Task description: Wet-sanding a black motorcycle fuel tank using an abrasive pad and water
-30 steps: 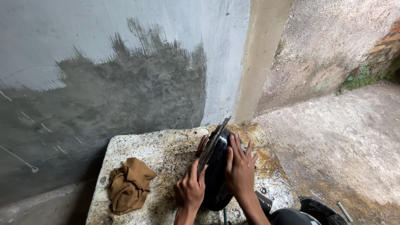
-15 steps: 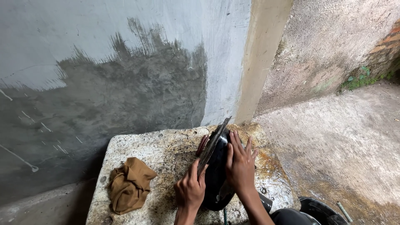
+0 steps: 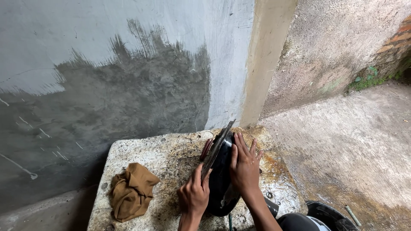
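Nothing had moved: left hand (image 3: pixel 195 194) still gripped the blade (image 3: pixel 217 147) edge, right hand (image 3: pixel 245 164) lay open, flat on the black pan (image 3: pixel 220 188) between them, on the bench (image 3: pixel 171 158); cloth (image 3: pixel 132 191) lay well left

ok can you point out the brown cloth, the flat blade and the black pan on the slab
brown cloth (image 3: pixel 132 192), head view, on the middle of its crumpled folds
flat blade (image 3: pixel 218 147), head view, on the upper half of its side
black pan (image 3: pixel 221 184), head view, on the dark wall between the hands
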